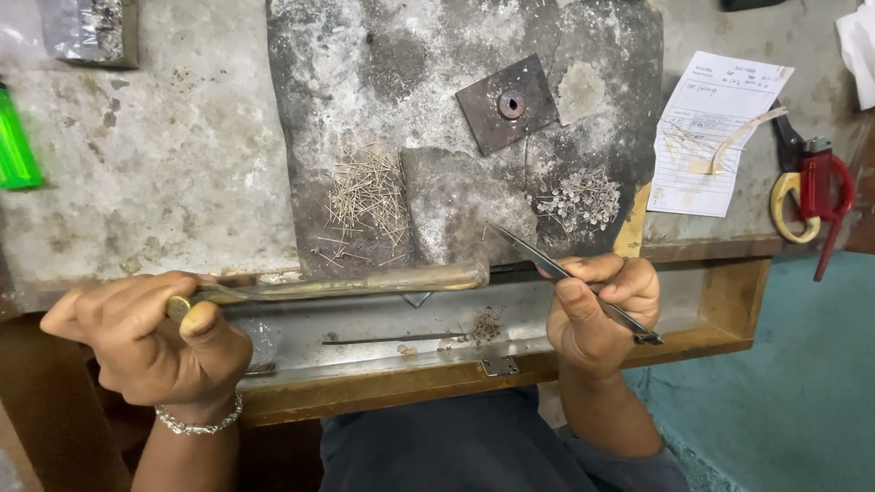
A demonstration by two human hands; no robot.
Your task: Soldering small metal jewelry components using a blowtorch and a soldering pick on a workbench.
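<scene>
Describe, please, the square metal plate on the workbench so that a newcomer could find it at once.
Start at the big dark, scorched slab in the middle of the grey workbench. Near its upper right lies a small flat square metal plate, turned at an angle. Unlike the heap of thin wire pins and the cluster of tiny pieces below, it has a round hole at its centre.

Long brass torch pipe [346, 285] level along bench edge; slim dark tweezers [565, 278] slanted, tips toward slab.
</scene>
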